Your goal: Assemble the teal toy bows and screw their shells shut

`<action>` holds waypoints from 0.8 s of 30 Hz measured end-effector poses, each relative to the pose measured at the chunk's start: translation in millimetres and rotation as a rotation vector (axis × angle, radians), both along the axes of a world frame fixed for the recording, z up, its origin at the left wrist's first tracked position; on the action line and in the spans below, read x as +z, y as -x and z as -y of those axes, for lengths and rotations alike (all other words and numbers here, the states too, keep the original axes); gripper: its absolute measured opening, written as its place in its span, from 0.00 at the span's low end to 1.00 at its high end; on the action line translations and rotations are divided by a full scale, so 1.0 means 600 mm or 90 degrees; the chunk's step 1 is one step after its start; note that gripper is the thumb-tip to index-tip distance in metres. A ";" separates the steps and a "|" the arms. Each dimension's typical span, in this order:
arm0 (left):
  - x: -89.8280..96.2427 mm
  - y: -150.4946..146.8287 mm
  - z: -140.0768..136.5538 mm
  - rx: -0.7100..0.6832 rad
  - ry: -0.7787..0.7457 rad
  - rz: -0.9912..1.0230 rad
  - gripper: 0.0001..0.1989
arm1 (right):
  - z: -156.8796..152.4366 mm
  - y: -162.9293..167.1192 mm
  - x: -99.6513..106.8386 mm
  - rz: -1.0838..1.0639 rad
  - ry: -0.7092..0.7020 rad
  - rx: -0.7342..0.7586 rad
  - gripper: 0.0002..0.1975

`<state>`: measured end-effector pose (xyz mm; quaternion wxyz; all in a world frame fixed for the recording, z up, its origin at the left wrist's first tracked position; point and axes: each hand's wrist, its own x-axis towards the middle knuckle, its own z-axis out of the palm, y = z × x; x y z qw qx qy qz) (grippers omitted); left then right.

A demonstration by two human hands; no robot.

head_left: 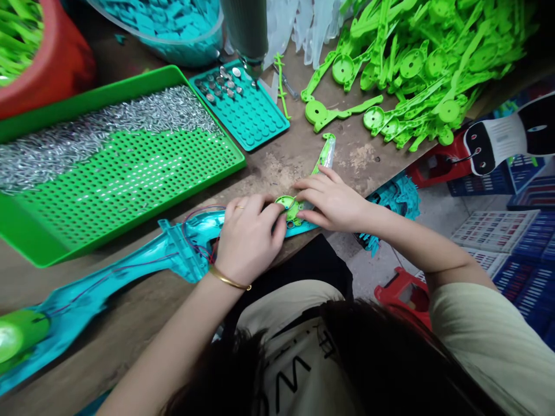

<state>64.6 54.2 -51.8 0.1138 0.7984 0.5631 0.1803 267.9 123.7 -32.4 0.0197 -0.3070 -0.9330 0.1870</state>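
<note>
My left hand (251, 234) is curled, with thumb and index finger closed at the rim of a lime-green round plastic part (287, 202). A thin dark strand that looks like a wire crosses that part at the fingertips. My right hand (333, 199) reaches over the part from the other side, its fingers stretched and apart, touching its edge. The part's arm, with a clear plastic piece (330, 151) along it, points away from me. Beneath both hands lies a long turquoise plastic shell (130, 266), with red and blue wires running inside it. My left palm hides some of the shell.
A green tray (143, 179) of small metal screws or pins and a turquoise tray (255, 124) with metal discs stand beyond my left hand. A dark power tool (246, 29) hangs above. Lime-green parts (416, 63) pile up at right; the table edge runs near me.
</note>
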 end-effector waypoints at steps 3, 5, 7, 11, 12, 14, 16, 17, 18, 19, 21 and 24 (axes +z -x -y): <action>0.000 -0.002 0.000 0.028 0.002 -0.004 0.12 | 0.004 -0.002 -0.003 0.000 -0.010 -0.003 0.21; 0.001 -0.006 -0.001 0.060 0.019 0.001 0.12 | 0.006 -0.002 -0.006 0.001 -0.028 0.003 0.21; 0.004 -0.010 -0.003 0.081 0.043 0.009 0.11 | 0.009 0.000 -0.007 0.006 -0.053 0.003 0.23; 0.015 -0.020 -0.006 0.099 0.086 0.008 0.10 | 0.017 0.010 -0.008 0.032 -0.106 -0.009 0.29; 0.018 -0.022 -0.008 0.100 0.094 -0.002 0.10 | 0.019 0.013 -0.008 0.039 -0.115 -0.011 0.31; 0.023 -0.025 -0.010 0.100 0.108 -0.023 0.10 | 0.022 0.016 -0.009 0.048 -0.126 -0.015 0.32; 0.025 -0.027 -0.013 0.097 0.125 -0.034 0.10 | 0.024 0.015 -0.011 0.044 -0.128 -0.018 0.31; 0.025 -0.027 -0.015 0.100 0.136 -0.033 0.09 | 0.024 0.013 -0.013 0.038 -0.126 -0.015 0.31; 0.025 -0.027 -0.017 0.104 0.148 -0.028 0.08 | 0.023 0.010 -0.015 0.031 -0.120 -0.011 0.30; 0.024 -0.026 -0.019 0.109 0.158 -0.019 0.08 | 0.023 0.008 -0.016 0.022 -0.113 -0.005 0.30; 0.022 -0.024 -0.022 0.111 0.170 0.014 0.07 | 0.021 0.003 -0.019 0.010 -0.097 0.004 0.28; 0.017 -0.020 -0.022 0.097 0.157 0.077 0.06 | 0.020 0.000 -0.019 0.003 -0.081 0.005 0.27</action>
